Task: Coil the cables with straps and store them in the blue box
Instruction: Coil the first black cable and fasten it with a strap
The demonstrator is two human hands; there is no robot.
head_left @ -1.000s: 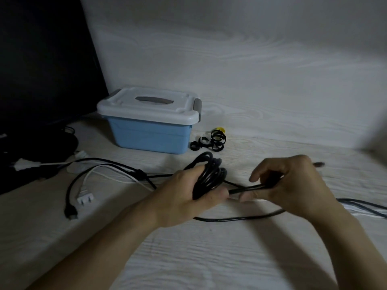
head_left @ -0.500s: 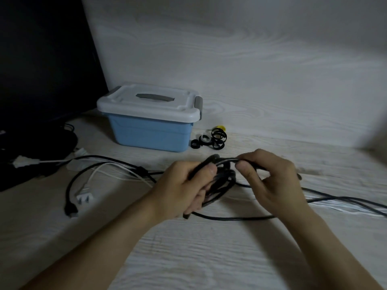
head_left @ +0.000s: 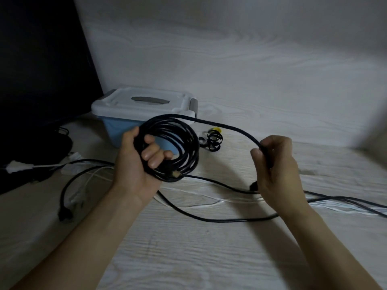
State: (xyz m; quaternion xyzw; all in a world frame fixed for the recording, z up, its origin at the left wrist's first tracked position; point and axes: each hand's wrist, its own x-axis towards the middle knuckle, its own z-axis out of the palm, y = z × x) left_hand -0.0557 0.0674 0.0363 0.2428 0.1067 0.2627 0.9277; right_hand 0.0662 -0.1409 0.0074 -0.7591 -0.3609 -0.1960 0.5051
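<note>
My left hand [head_left: 139, 162] grips a coil of black cable [head_left: 184, 147], held up in front of the blue box [head_left: 119, 132]. The box has a white lid with a grey handle, and the lid is on. From the top of the coil the free run of the black cable arcs right to my right hand [head_left: 274, 162], which pinches it near its end plug. Behind the coil, several black straps [head_left: 213, 140] and a yellow piece lie on the table, right of the box.
More black cables [head_left: 209, 216] and a white cable [head_left: 201, 204] trail across the pale wooden table toward the right edge. A black plug [head_left: 63, 214] lies at the left. A dark monitor [head_left: 37, 59] and its stand fill the far left.
Both hands have lifted from the table. The coil now stands up, open and round, in my left hand, and my right hand has moved away to the right along the free cable.
</note>
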